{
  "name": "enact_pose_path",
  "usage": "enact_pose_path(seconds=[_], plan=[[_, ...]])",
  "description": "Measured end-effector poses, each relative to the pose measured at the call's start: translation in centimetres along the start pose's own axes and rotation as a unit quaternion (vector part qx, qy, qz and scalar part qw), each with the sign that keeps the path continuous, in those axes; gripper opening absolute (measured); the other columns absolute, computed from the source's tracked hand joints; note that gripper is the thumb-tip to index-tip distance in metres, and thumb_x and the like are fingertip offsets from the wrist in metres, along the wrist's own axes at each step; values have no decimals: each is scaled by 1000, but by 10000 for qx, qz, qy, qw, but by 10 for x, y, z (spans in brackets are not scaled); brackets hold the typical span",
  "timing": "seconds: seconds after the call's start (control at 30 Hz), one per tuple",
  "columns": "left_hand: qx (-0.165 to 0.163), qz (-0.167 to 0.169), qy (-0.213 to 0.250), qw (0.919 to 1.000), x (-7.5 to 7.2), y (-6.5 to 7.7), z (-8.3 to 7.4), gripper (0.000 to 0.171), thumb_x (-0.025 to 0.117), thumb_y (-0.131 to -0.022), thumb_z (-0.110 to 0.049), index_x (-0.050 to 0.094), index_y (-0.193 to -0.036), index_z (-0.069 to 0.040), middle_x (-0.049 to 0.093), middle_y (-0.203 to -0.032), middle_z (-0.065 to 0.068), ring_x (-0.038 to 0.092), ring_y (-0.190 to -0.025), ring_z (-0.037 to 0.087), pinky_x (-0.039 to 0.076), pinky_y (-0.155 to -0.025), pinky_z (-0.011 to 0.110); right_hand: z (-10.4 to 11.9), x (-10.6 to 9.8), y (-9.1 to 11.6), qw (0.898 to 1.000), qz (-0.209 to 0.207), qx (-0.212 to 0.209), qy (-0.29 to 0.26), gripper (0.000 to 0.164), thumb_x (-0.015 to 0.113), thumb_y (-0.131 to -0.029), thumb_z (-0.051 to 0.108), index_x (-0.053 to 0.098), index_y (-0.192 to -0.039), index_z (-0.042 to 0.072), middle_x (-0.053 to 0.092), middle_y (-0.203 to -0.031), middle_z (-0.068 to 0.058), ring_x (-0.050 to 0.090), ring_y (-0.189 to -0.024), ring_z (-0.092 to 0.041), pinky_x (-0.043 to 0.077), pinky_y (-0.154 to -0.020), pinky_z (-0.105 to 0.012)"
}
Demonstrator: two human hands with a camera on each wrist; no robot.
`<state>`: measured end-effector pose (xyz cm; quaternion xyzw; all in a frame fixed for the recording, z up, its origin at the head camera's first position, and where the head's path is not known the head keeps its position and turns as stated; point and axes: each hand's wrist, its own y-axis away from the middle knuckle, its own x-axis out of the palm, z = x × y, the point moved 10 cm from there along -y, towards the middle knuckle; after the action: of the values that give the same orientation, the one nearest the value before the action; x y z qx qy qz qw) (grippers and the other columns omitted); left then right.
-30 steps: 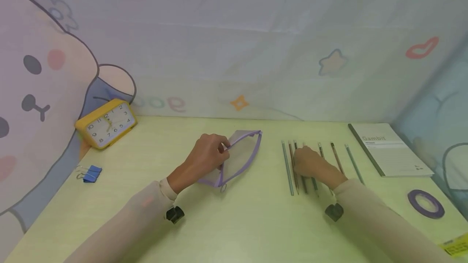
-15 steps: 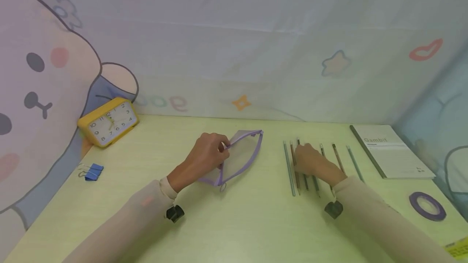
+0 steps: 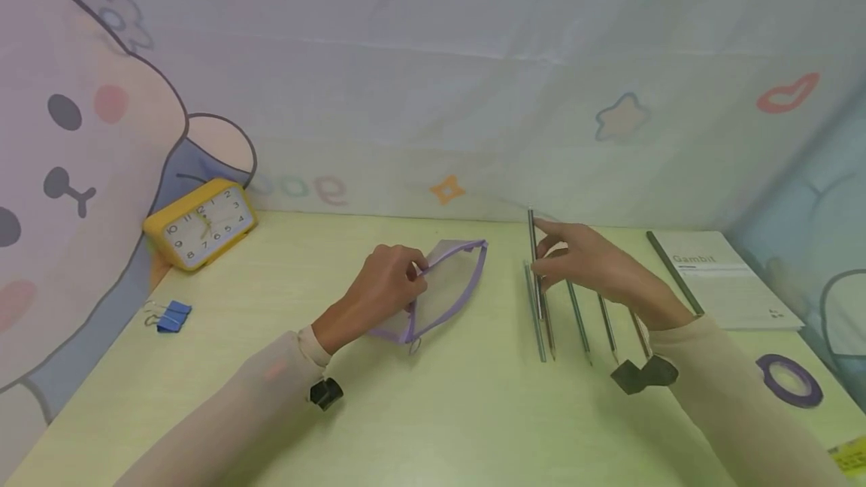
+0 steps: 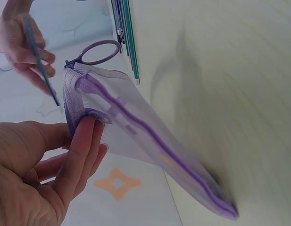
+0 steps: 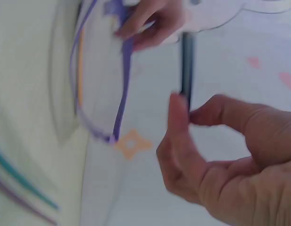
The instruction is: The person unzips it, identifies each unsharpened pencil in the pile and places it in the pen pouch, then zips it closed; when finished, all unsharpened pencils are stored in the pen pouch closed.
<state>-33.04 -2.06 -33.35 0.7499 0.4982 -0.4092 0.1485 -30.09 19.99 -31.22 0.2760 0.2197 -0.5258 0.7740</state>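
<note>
My left hand (image 3: pixel 379 288) pinches the upper edge of a translucent mesh zipper pouch (image 3: pixel 443 295) with purple trim. Its mouth gapes toward the right, and a ring pull (image 4: pixel 100 52) hangs at the zipper end. An orange strip (image 5: pixel 80 70) shows at the pouch in the right wrist view. Between thumb and fingers, my right hand (image 3: pixel 595 265) holds a dark pencil (image 3: pixel 532 228), raised over the row on the table. Beneath it lie a teal pencil (image 3: pixel 539 340), a green pencil (image 3: pixel 579 325) and several others, partly hidden by the hand and wrist.
At the back left stands a yellow clock (image 3: pixel 203 224), with a blue binder clip (image 3: pixel 174 317) in front of it. A notebook (image 3: pixel 737 284) and a purple tape roll (image 3: pixel 790 382) lie at the right. A printed cloth wall (image 3: pixel 406 96) closes off the back.
My right hand has lifted a dark pencil from the row and moved up and back with it. The left hand keeps its grip on the pouch.
</note>
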Motion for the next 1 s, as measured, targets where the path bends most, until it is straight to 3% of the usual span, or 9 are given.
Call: enact_pose_path(seconds=[0.17, 0.33, 0.5, 0.57, 0.77, 0.87, 1.0], plan=[[12, 0, -13, 10000, 1, -2, 1, 24, 60, -89, -2, 75, -107, 1, 76, -82, 13, 61, -42, 2, 49, -46, 21, 16, 42, -2, 9873, 1011, -98, -1224, 78, 65, -93, 14, 25, -160, 8, 55, -121, -14, 68, -95, -20, 56, -94, -36], [-17, 37, -58, 10000, 1, -4, 0, 23, 61, -89, -2, 75, -107, 1, 76, -83, 14, 62, -43, 3, 50, -47, 21, 19, 88, -23, 9677, 1458, 27, -2055, 77, 63, -92, 10, 26, -159, 2, 58, -120, -15, 64, -101, -18, 57, -93, -35], [-101, 95, 22, 9999, 2, -6, 0, 21, 62, -90, -3, 74, -106, 1, 76, -82, 13, 64, -45, 4, 50, -46, 21, 17, 109, -53, 9701, 1356, 97, -2010, 81, 62, -92, 15, 21, -159, -2, 58, -136, -24, 70, -110, -24, 54, -100, -36], [-133, 137, 55, 9998, 3, -6, 1, 22, 61, -90, -3, 74, -107, 2, 76, -82, 12, 64, -45, 4, 49, -46, 21, 18, 111, -64, 9745, 1292, 33, -1836, 75, 61, -93, 16, 26, -157, -1, 60, -135, -26, 71, -111, -27, 54, -101, -38], [-88, 119, 143, 9998, 2, -6, 0, 22, 60, -90, -3, 74, -107, 3, 76, -82, 13, 65, -45, 5, 49, -45, 21, 19, 107, -84, 9890, 879, -47, -1190, 47, 62, -90, 13, 55, -134, -1, 74, -108, -13, 70, -95, -19, 56, -88, -34], [-18, 80, 133, 9999, 1, -6, -1, 22, 60, -90, -3, 74, -106, 3, 76, -84, 14, 66, -46, 5, 47, -44, 20, 18, 109, -89, 9895, 766, -3, -1229, 37, 63, -88, 10, 60, -123, -2, 74, -94, -7, 69, -84, -16, 56, -80, -29], [11, 49, 83, 10000, -1, -6, 0, 21, 62, -90, -3, 74, -105, 3, 76, -84, 15, 65, -45, 5, 46, -44, 19, 18, 114, -95, 9874, 683, 53, -1428, 36, 63, -90, 7, 60, -124, -3, 76, -92, -10, 72, -78, -14, 58, -79, -30]])
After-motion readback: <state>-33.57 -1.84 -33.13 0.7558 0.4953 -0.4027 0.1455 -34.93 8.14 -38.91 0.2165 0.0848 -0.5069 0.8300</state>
